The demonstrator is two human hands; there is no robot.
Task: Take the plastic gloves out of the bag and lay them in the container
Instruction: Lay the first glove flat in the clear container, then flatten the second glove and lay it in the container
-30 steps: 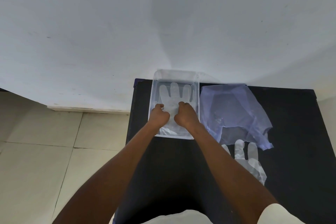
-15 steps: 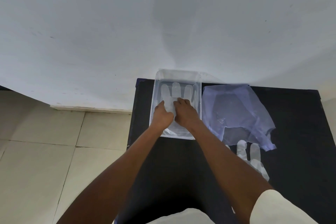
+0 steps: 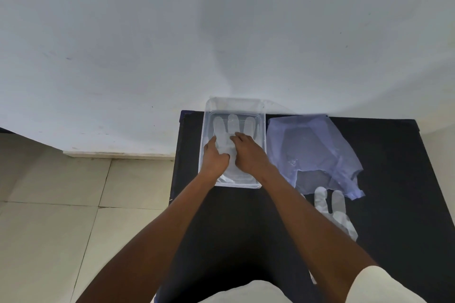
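A clear plastic container (image 3: 208, 115) stands at the back left of the black table. A clear plastic glove (image 3: 231, 123) lies flat inside it, fingers pointing away from me. My left hand (image 3: 215, 158) and my right hand (image 3: 247, 152) both rest palm down on that glove, fingers spread, pressing it flat. To the right of the container lies the translucent blue bag (image 3: 312, 152), crumpled and flat. A second clear glove (image 3: 332, 206) lies on the table just in front of the bag, partly hidden by my right forearm.
The black table (image 3: 394, 216) stands against a white wall (image 3: 221, 32). Its left edge drops to a tiled floor (image 3: 73, 204). The container's far end overhangs the table's back edge toward the wall.
Both hands have slid forward over the glove in the container, from its cuff end toward its fingers. The bag and the second glove have not moved.
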